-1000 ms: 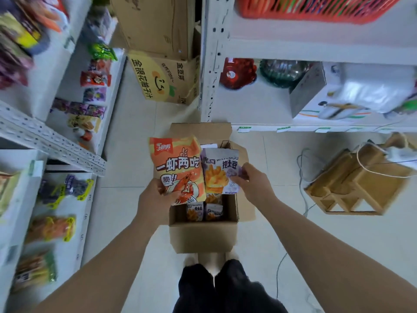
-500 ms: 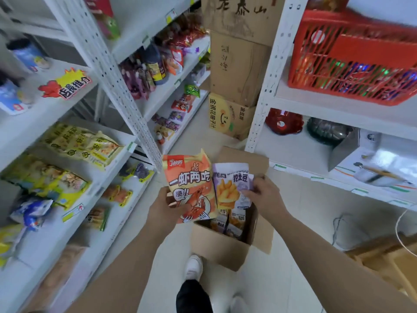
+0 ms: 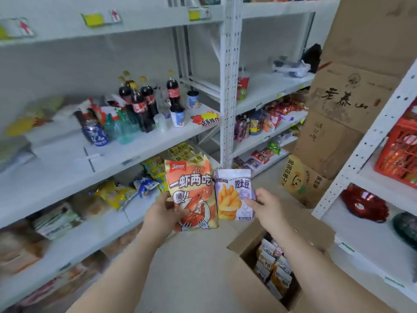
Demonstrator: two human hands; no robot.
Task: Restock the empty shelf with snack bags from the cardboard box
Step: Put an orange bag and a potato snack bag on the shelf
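Observation:
My left hand [image 3: 161,219] grips an orange shrimp snack bag [image 3: 190,190] by its lower left corner, held upright in mid-air. Right beside it, my right hand [image 3: 267,206] pinches a smaller purple fries snack bag [image 3: 232,194] at its right edge. The open cardboard box [image 3: 250,288] stands on the floor at the lower right, below my right forearm, with several more small snack bags standing inside. The white shelves [image 3: 67,168] rise on the left; a bare stretch of one shelf lies behind and left of the bags.
Cola bottles [image 3: 144,102], cups and cans crowd the shelf above. Lower shelves hold yellow and mixed snack packs [image 3: 115,193]. Stacked cardboard cartons [image 3: 334,123] block the aisle's far end. A second white rack at right carries a red basket [image 3: 397,154] and a red bowl [image 3: 364,203].
The view has swung up and left from the box toward the left shelves. Both hands have lifted the two bags clear of the box and carry them toward the shelving.

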